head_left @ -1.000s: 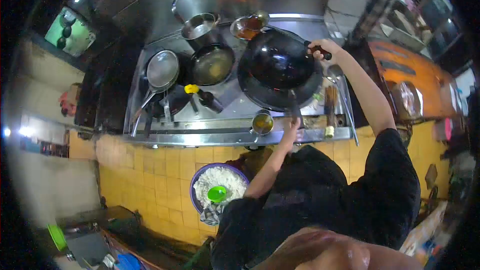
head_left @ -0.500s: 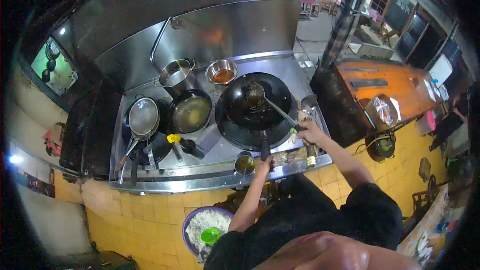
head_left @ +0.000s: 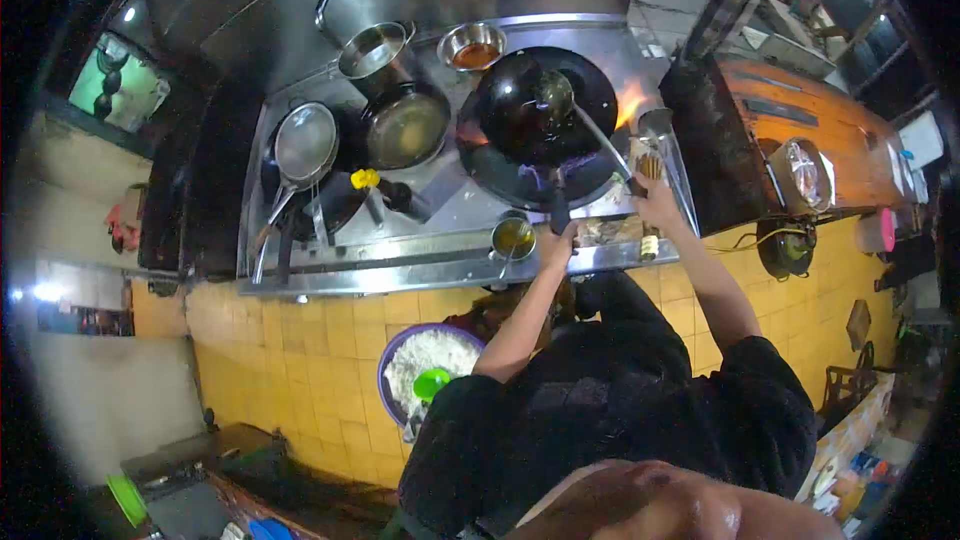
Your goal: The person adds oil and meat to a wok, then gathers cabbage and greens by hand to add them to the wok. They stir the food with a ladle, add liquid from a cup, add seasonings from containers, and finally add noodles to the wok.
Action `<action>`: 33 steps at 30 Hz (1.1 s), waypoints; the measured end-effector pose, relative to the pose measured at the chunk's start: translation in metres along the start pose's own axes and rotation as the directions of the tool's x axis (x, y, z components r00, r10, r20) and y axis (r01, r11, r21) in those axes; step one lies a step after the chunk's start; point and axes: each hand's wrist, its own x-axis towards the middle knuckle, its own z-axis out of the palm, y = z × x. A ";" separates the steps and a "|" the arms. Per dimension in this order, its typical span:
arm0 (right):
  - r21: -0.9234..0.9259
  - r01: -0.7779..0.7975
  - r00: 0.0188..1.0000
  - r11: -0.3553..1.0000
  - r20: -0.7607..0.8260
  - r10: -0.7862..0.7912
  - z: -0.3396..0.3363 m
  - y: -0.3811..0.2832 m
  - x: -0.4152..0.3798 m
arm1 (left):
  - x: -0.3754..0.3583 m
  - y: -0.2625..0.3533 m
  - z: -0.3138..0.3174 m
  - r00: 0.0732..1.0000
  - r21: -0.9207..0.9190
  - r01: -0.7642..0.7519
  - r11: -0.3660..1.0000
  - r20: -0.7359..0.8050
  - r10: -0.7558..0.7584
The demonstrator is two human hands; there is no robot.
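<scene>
My left hand (head_left: 557, 246) is closed round the dark handle of a black wok (head_left: 510, 125), which sits over a burner on the steel stove. Closed on the long handle of a ladle (head_left: 598, 140), my right hand (head_left: 655, 202) is to the right of the wok. The ladle's bowl is inside the wok, towards its far right side. Orange flame (head_left: 630, 105) rises at the wok's right edge, and bluish flame shows near the base of its handle. A cup of yellowish oil (head_left: 513, 237) stands just left of my left hand.
Behind the wok are a steel bowl of reddish sauce (head_left: 475, 46) and a steel pot (head_left: 376, 52). Further left are a pan of liquid (head_left: 407, 126), a strainer (head_left: 305, 142) and a yellow-capped bottle (head_left: 390, 193). A purple basin of rice (head_left: 388, 385) is below the stove's front edge.
The camera has tilted downward, so the stove sits higher in view. Flames now show around the wok, where none were visible before. Both hands keep their holds.
</scene>
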 end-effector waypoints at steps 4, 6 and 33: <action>-0.295 0.181 0.965 0.938 -0.131 -0.228 0.029 0.013 -0.008 | -0.030 0.011 -0.005 0.997 -0.074 -0.076 0.994 -0.037 0.074; -0.338 0.212 0.956 0.917 -0.124 -0.267 0.036 0.018 -0.014 | -0.046 0.002 -0.012 0.997 -0.141 -0.066 0.988 -0.049 0.059; -0.026 0.212 0.963 0.977 -0.165 -0.213 -0.014 -0.004 0.014 | -0.162 -0.071 -0.085 0.933 -0.043 0.360 0.932 0.013 -0.360</action>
